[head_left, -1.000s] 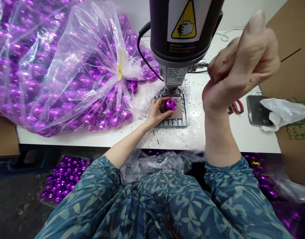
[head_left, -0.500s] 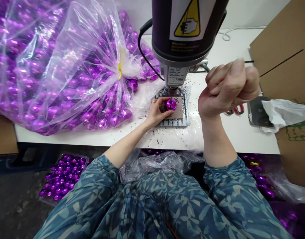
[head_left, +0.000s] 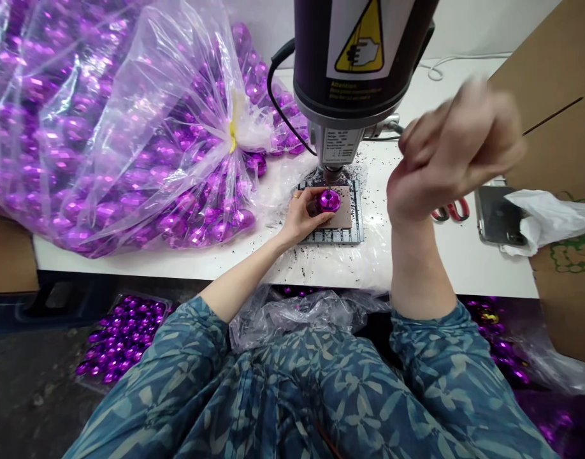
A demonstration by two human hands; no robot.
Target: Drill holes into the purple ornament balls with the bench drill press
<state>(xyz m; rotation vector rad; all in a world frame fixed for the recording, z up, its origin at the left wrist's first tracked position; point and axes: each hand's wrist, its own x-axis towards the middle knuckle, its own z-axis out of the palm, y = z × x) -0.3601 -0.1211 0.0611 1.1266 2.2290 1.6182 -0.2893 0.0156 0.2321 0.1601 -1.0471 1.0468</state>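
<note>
My left hand wears a ring and pinches a shiny purple faceted ball between thumb and fingers. The ball rests on a brown board over the slotted metal base of a drill press. Just above the ball is the press's chuck; whether the bit touches the ball I cannot tell. My right hand, smeared by motion, is closed around the end of the press's lever, with the grip itself hidden inside the fist. Dark shavings lie around the base.
A big tied clear bag of purple balls covers the table's left. Red-handled scissors, a phone and white tissue lie right, beside a cardboard box. Below the table's left edge sits a tray of purple balls.
My right fist has moved up and to the right on the lever. My left hand and the ball stay in nearly the same place.
</note>
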